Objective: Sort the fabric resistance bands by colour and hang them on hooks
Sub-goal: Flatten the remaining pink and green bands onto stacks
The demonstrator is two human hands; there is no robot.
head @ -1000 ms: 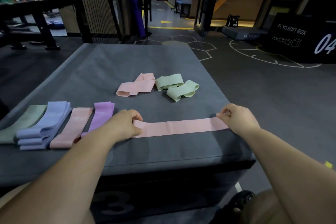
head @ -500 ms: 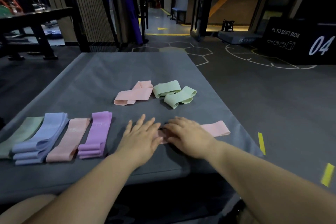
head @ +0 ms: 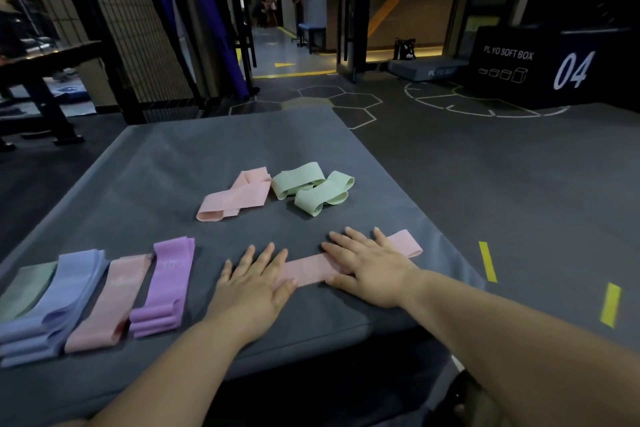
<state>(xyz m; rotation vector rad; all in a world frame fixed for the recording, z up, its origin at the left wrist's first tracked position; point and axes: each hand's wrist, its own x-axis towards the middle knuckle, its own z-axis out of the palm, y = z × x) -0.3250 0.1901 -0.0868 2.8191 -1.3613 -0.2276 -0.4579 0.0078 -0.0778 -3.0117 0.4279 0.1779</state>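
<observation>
Pressing a long pink band point(head: 308, 270) flat on the grey surface point(head: 207, 156), I have both palms spread. My left grip point(head: 252, 284) rests open on the band's left end, fingers straight. My right grip point(head: 372, 269) lies open across its right part, curled round nothing.

Sorting looks roughly halfway. At lower left a green band point(head: 27, 288), a blue stack point(head: 59, 305), a sorted pink band point(head: 110, 302) and a purple stack point(head: 161, 288) lie side by side. In mid-frame a folded pink band point(head: 235, 199) and two loose green bands point(head: 313, 189) wait unsorted. No hooks are in view, so I judge hanging not yet begun.
</observation>
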